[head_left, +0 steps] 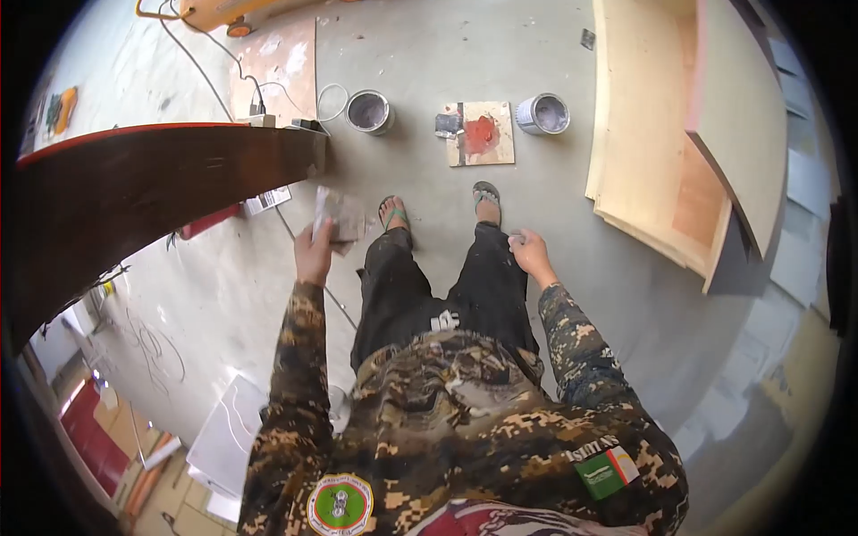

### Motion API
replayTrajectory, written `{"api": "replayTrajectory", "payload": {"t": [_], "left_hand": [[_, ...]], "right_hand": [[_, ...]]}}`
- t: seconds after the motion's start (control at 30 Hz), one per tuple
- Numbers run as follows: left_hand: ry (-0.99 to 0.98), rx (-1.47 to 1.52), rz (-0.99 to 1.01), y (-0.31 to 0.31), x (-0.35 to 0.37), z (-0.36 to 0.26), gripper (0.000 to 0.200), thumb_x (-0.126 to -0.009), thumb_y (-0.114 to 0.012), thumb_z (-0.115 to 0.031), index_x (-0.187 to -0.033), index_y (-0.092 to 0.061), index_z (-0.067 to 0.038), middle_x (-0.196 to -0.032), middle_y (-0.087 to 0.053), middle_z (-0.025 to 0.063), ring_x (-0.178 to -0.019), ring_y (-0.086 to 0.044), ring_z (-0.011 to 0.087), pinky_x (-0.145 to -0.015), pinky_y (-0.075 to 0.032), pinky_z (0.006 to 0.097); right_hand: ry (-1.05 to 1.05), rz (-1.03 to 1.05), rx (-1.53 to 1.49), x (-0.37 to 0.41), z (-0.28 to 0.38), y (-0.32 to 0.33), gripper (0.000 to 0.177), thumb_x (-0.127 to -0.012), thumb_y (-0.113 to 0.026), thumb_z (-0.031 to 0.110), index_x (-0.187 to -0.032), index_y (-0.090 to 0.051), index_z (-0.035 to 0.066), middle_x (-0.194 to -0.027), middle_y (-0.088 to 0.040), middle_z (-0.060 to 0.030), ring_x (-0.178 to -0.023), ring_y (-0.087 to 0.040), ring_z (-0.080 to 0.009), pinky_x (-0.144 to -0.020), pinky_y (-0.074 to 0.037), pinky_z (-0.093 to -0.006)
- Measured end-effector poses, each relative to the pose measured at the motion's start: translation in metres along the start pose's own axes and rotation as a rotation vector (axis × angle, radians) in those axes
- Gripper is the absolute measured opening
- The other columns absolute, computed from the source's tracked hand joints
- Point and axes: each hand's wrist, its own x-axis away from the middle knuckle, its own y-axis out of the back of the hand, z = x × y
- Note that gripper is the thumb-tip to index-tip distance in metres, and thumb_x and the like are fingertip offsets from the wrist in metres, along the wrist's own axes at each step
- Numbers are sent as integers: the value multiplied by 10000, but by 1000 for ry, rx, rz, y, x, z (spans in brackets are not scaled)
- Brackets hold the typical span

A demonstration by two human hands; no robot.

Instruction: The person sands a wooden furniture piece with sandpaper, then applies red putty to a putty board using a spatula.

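The left hand point(315, 254) is closed on the lower edge of a thin, greyish flat piece point(341, 214), fingers pinched against it, held above the floor point(429, 170). The right hand point(533, 254) is partly curled beside the right knee of the dark trousers point(483, 268); whether it grips anything, I cannot tell. Between the hands, two feet in sandals point(488, 191) stand on the floor. Ahead of them lies a square board point(500, 154) with a red smear point(481, 134) and a dark scrap point(449, 125) at its left edge. An open can point(369, 113) stands to its left, another can point(543, 115) just to its right. A long dark panel point(179, 183) is at far left, a pale wooden cabinet point(639, 134) at right.
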Motion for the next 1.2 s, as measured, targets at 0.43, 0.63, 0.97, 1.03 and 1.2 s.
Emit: {"api": "replayTrajectory", "payload": {"t": [0.43,0.63,0.97,1.03,1.2], "left_hand": [[722,148,-228,-174,216,110,396,-940,-614,-339,-981,-667,52,-841,-665,22,-751,-578,86,-676,-471,255],[764,341,-198,-223,229,100,408,-944,-606,-341,-1023,-672,54,-849,-677,33,-789,-586,86,-720,-476,254],[726,212,-455,-217,266,127,434,-936,-575,-385,-1011,-677,31,-841,-703,131,-808,-638,166,-749,-497,357],[763,226,-472,-213,269,137,435,-925,-586,-392,-1007,-681,25,-835,-705,144,-810,-649,177,-758,-501,365],[779,299,-557,-204,304,166,415,-916,-599,-371,-1020,-684,21,-861,-711,163,-836,-677,209,-778,-506,365]], "right_hand": [[146,326,433,-163,-100,32,315,-823,-594,232,-1020,-680,2,-974,-676,-249,-968,-640,-403,-876,-500,-428],[159,440,558,-157,-119,24,302,-828,-599,223,-1014,-689,4,-954,-674,-258,-955,-643,-408,-867,-501,-435],[397,700,712,-147,-71,5,293,-822,-636,187,-1000,-678,-41,-801,-683,-191,-747,-667,-261,-698,-510,-366],[399,723,799,-153,-71,5,323,-822,-651,221,-989,-678,-54,-785,-681,-191,-742,-668,-259,-692,-511,-363],[439,717,1323,-127,-52,-3,511,-850,-653,414,-973,-673,-81,-890,-681,-276,-894,-666,-410,-797,-509,-448]]}}
